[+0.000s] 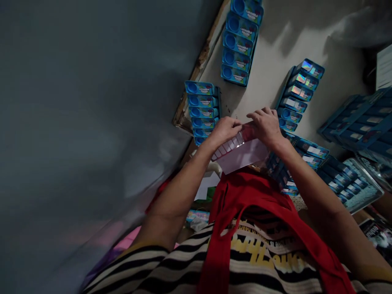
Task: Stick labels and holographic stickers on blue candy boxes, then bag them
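My left hand (225,130) and my right hand (266,124) are both closed on a clear plastic packet (241,152) with a white card and reddish-pink pieces inside. They hold it by its far edge, just above the pale tabletop (272,49). Stacks of flat blue candy boxes lie around the hands: one stack (202,111) to the left, one (240,41) at the far edge, one (298,92) to the right. A red bag strap (245,204) hangs across my striped shirt below the packet.
More blue boxes fill a tray (349,183) at the right, and another blue stack (361,118) lies further right. A grey wall (76,122) fills the left side. The table's worn wooden edge (199,65) runs along it. White paper (384,65) sits at the far right.
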`<move>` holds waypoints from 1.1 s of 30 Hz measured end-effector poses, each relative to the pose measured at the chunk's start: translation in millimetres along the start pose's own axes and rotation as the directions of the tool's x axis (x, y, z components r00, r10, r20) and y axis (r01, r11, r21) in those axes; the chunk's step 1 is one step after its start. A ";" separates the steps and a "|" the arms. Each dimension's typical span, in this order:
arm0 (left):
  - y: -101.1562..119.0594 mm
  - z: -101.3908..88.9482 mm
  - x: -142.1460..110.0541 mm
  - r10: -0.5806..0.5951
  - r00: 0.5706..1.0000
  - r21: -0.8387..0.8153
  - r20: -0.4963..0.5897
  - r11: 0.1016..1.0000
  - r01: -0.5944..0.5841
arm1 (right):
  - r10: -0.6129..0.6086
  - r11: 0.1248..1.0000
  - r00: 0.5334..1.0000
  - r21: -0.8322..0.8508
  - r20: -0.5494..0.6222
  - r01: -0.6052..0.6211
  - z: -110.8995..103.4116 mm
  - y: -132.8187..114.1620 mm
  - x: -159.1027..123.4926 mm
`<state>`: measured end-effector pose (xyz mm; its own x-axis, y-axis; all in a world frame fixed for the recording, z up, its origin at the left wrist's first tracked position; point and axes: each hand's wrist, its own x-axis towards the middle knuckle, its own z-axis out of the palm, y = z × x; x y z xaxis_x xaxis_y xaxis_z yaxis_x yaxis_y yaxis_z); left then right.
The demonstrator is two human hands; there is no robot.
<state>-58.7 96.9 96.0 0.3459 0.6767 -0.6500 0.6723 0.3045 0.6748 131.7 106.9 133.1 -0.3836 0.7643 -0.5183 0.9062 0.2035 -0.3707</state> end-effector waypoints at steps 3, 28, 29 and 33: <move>-5.9 -3.5 2.4 0.000 1.000 -0.068 0.026 0.998 0.002 | -0.034 0.999 0.999 -0.028 -0.042 0.033 15.0 -13.1 -6.7; -0.2 1.1 -7.5 -0.116 0.993 -0.063 0.027 0.991 0.117 | 0.018 0.999 0.999 0.034 -0.047 -0.016 48.8 -30.7 -85.2; 4.2 0.2 -7.7 -0.101 0.995 -0.010 0.017 0.995 0.101 | 0.048 0.998 0.997 0.034 -0.063 -0.046 45.5 -30.8 -86.6; 19.2 1.4 -9.4 -0.056 0.998 0.119 0.011 0.991 0.055 | 0.112 0.993 0.980 0.038 -0.163 -0.108 36.7 -25.6 -73.9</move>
<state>-48.1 95.4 114.5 0.3143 0.6513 -0.6907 0.7632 0.2594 0.5919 130.4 22.7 152.7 -0.2452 0.8719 -0.4240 0.9349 0.0968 -0.3416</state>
